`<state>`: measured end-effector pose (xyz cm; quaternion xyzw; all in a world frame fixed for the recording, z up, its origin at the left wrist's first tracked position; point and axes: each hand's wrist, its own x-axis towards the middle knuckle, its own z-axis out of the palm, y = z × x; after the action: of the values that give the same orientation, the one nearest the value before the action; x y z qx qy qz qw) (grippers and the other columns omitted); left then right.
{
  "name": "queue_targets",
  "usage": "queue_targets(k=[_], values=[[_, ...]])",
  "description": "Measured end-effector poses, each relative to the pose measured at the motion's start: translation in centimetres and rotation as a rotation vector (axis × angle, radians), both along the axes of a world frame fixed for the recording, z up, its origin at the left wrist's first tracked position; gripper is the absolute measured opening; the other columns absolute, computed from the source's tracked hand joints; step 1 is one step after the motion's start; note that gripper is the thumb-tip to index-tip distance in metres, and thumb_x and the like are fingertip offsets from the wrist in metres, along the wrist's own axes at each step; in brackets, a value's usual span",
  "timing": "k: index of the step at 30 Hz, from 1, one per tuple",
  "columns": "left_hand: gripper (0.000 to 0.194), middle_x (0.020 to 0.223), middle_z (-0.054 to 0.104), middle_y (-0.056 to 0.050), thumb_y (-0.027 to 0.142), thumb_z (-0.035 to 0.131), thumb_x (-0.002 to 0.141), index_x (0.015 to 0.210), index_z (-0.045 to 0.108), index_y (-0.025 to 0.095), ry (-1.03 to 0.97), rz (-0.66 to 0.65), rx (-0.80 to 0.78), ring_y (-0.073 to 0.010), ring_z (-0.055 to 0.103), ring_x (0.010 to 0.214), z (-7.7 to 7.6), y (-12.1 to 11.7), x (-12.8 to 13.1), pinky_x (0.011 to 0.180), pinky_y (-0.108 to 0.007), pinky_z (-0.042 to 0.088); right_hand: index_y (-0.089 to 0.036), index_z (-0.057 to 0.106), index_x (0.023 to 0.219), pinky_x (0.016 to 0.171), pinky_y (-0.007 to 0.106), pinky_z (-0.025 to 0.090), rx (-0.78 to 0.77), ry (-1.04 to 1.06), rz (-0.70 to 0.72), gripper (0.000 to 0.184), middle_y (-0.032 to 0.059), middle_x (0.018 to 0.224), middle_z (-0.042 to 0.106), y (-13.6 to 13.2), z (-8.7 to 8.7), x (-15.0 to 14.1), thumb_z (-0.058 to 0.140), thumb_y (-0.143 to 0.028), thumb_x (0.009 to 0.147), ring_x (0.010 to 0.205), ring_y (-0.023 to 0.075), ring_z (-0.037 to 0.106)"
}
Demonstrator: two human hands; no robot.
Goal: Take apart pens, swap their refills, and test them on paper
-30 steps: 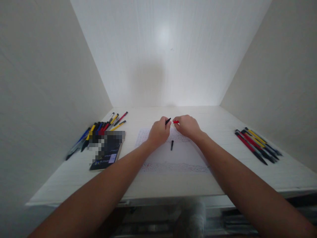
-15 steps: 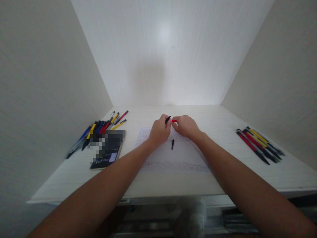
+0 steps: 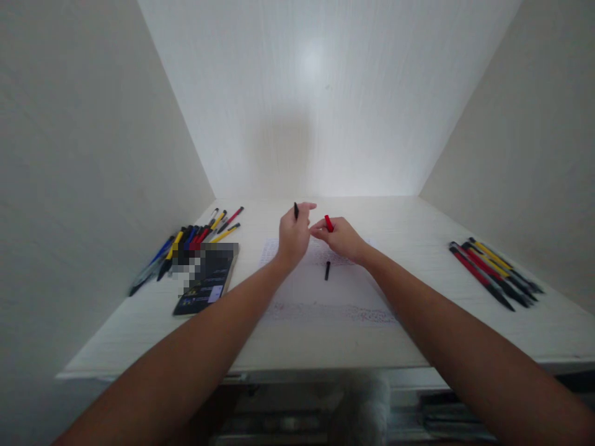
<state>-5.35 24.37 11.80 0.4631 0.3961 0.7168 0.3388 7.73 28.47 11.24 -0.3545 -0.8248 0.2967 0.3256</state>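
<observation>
My left hand (image 3: 292,237) is raised above a sheet of paper (image 3: 320,285) and pinches a small black pen part (image 3: 296,210) between thumb and fingers. Just to its right, my right hand (image 3: 340,238) is closed on a red pen barrel (image 3: 328,223) whose end pokes up from the fingers. The two hands are a little apart. A short black pen piece (image 3: 327,270) lies loose on the paper below the hands.
A heap of several coloured pens (image 3: 195,238) lies at the left beside a dark booklet (image 3: 204,280). Another row of red, yellow and black pens (image 3: 493,272) lies at the right. White walls close in the white desk (image 3: 418,229) on three sides.
Both hands have lifted off the paper and drawn apart; the black part and the red barrel, held close together before, are now separated.
</observation>
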Motion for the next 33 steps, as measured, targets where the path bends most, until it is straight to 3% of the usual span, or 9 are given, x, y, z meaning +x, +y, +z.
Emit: queue_targets(k=[2, 5, 8, 11, 24, 30, 33], values=[[0.035, 0.05, 0.029, 0.006, 0.027, 0.049, 0.098, 0.066, 0.06, 0.018, -0.327, -0.163, -0.08, -0.0085, 0.022, 0.04, 0.9, 0.1, -0.5, 0.042, -0.024, 0.019, -0.016, 0.066, 0.07, 0.059, 0.03, 0.031, 0.008, -0.058, -0.02, 0.024, -0.0013, 0.058, 0.051, -0.2, 0.2, 0.2, 0.056, -0.028, 0.088, 0.058, 0.0123, 0.039], [0.046, 0.052, 0.031, 0.004, 0.029, 0.042, 0.099, 0.054, 0.042, 0.018, -0.644, -0.321, -0.068, -0.0077, 0.025, 0.041, 2.2, 0.0, -1.6, 0.042, -0.024, 0.02, -0.016, 0.066, 0.071, 0.059, 0.03, 0.03, 0.085, -0.201, -0.055, 0.022, -0.0001, 0.06, 0.054, -0.5, 0.4, 0.3, 0.056, -0.026, 0.088, 0.058, 0.0126, 0.039], [0.059, 0.052, 0.029, 0.004, 0.056, 0.039, 0.099, 0.052, 0.034, 0.02, -0.775, -0.371, -0.066, -0.0087, 0.028, 0.042, 3.0, -0.5, -2.3, 0.042, -0.025, 0.024, -0.017, 0.064, 0.068, 0.06, 0.03, 0.03, 0.199, -0.315, -0.054, 0.025, 0.0018, 0.062, 0.058, -0.7, 0.4, 0.2, 0.053, -0.024, 0.09, 0.058, 0.0128, 0.04], [0.067, 0.051, 0.026, 0.004, 0.073, 0.031, 0.094, 0.052, 0.03, 0.021, -0.774, -0.418, -0.078, -0.0096, 0.026, 0.043, 3.3, -1.0, -2.1, 0.043, -0.026, 0.026, -0.017, 0.062, 0.066, 0.06, 0.031, 0.028, 0.262, -0.378, -0.05, 0.029, 0.0021, 0.06, 0.057, -1.0, 0.2, -0.1, 0.05, -0.024, 0.092, 0.057, 0.0129, 0.039], [0.06, 0.054, 0.024, 0.003, 0.064, 0.027, 0.096, 0.053, 0.029, 0.021, -0.651, -0.252, -0.096, -0.0109, 0.024, 0.046, 2.9, -0.9, -1.6, 0.047, -0.028, 0.024, -0.019, 0.06, 0.069, 0.061, 0.031, 0.031, 0.274, -0.407, -0.007, 0.028, 0.0036, 0.065, 0.062, -1.0, 0.0, -0.1, 0.05, -0.027, 0.093, 0.058, 0.0137, 0.044], [0.06, 0.053, 0.028, 0.003, 0.062, 0.03, 0.098, 0.054, 0.033, 0.022, -0.644, -0.285, -0.11, -0.0108, 0.029, 0.046, 2.1, -0.7, -0.9, 0.048, -0.027, 0.031, -0.018, 0.061, 0.071, 0.062, 0.03, 0.032, 0.266, -0.354, 0.034, 0.027, 0.0045, 0.068, 0.064, -1.1, -0.2, -0.4, 0.049, -0.026, 0.093, 0.06, 0.0139, 0.047], [0.059, 0.053, 0.036, 0.002, 0.059, 0.03, 0.101, 0.057, 0.038, 0.021, -0.613, -0.195, -0.122, -0.0111, 0.038, 0.047, 1.3, -0.3, -0.2, 0.055, -0.027, 0.041, -0.018, 0.064, 0.076, 0.064, 0.03, 0.034, 0.24, -0.292, 0.046, 0.025, 0.0049, 0.072, 0.066, -1.1, -0.3, -0.6, 0.048, -0.027, 0.093, 0.064, 0.0147, 0.05]])
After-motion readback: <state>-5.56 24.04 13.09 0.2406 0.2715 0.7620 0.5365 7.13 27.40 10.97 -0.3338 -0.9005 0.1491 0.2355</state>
